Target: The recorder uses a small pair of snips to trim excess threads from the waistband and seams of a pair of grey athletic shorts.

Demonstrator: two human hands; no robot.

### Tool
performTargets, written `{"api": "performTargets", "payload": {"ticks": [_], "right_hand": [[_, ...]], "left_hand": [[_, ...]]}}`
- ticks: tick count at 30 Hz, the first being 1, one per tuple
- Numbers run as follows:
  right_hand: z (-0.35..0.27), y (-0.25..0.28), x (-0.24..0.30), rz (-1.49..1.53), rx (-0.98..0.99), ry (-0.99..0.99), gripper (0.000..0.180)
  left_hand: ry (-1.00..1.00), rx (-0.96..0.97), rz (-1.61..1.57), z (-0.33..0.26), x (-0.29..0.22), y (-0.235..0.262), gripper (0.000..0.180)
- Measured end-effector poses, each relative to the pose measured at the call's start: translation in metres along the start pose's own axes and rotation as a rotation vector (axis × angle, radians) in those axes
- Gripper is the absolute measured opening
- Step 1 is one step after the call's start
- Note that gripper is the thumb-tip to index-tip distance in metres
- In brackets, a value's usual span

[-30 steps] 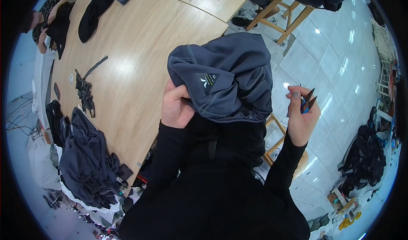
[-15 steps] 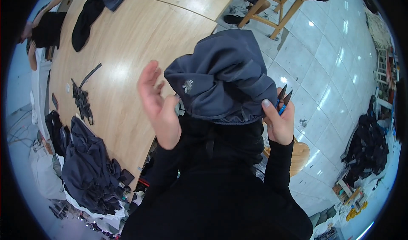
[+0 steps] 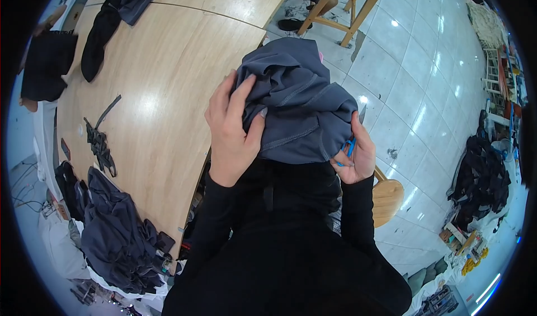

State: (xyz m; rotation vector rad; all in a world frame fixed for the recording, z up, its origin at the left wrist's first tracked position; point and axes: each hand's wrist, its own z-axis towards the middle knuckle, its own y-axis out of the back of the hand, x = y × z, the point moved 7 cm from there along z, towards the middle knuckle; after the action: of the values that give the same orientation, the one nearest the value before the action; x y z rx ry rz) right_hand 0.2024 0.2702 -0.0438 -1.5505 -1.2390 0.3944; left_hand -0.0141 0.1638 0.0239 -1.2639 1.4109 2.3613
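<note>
Fabric fills the frame's centre: a bunched grey-blue garment sits just past the curved edge of the wooden table, whose middle lies bare. The left hand clutches its folds at centre left. At centre right the right hand curls closed around blue-handled snips, pressing against the cloth, with tiled floor beyond.

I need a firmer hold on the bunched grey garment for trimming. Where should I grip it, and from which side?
Probably the stitched hem fold along the lower front of the grey garment, coming from the left. The left hand already pinches beside it, the seam is doubled and firm, and the right hand is busy with the blue-handled snips.
</note>
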Motion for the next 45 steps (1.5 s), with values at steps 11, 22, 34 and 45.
{"api": "performTargets", "payload": {"ticks": [11, 22, 34, 45], "right_hand": [[-0.010, -0.006, 0.023, -0.713, -0.139, 0.200, 0.022], [-0.017, -0.054, 0.027, -1.415, -0.256, 0.947, 0.033], [-0.020, -0.057, 0.029, -1.364, -0.295, 1.117, 0.035], [-0.022, -0.054, 0.025, -1.478, -0.178, 1.158, 0.032]], "left_hand": [[-0.196, 0.105, -0.225, 0.017, -0.056, -0.014, 0.040], [-0.079, 0.228, -0.583, 0.000, -0.051, 0.003, 0.023], [0.141, 0.305, -0.612, -0.010, -0.042, -0.019, 0.012], [0.428, 0.383, -0.937, -0.022, -0.039, -0.039, 0.012]]}}
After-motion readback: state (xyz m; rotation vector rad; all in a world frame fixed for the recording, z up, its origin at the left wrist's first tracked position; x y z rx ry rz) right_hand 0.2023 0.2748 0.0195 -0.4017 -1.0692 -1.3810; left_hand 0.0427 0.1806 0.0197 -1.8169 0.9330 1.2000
